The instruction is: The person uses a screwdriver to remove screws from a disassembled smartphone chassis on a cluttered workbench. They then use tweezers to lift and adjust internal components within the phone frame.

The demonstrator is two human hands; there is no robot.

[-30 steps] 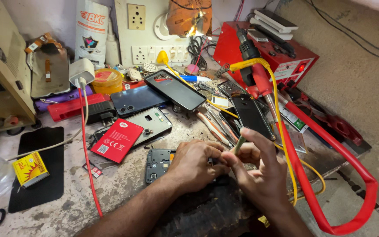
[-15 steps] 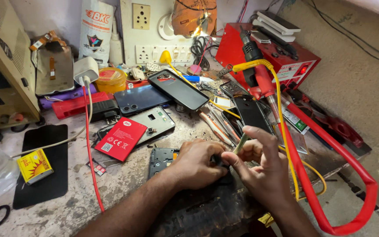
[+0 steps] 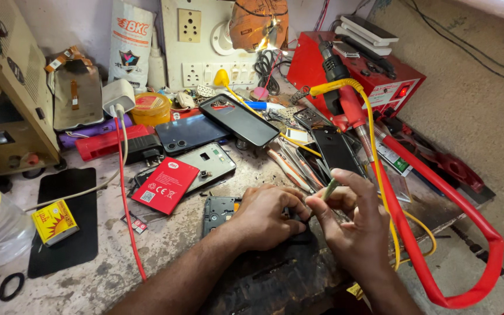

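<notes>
A small dark part [image 3: 296,217], mostly hidden, lies on a black pad [image 3: 275,268] at the near middle of the bench [image 3: 164,245], pinned under the left hand [image 3: 266,217], whose fingers curl down together onto it, palm down, forearm coming in from the near edge. The right hand [image 3: 351,224] sits just right of it, touching the left at the fingertips, thumb and forefinger pinched on a thin greenish tool [image 3: 329,189] that slants up out of the grip; the other fingers are bent loosely and the wrist rises from the near right. Just left of the left hand lies an opened phone frame [image 3: 217,211], and beyond it a red flat battery [image 3: 164,185] with a white label patch leans on a grey phone back [image 3: 212,163]. At the near left a small yellow box [image 3: 55,221] with a red sunburst rests on a black mat [image 3: 68,224]. Far left of centre a white pouch [image 3: 129,44] with red lettering stands against the wall, a yellow round tub [image 3: 150,108] below it. A white socket board [image 3: 205,52] hangs on the far wall, and a red metal box [image 3: 357,64] with a pale label stands far right. A thick red cable [image 3: 438,210] loops along the right side.
</notes>
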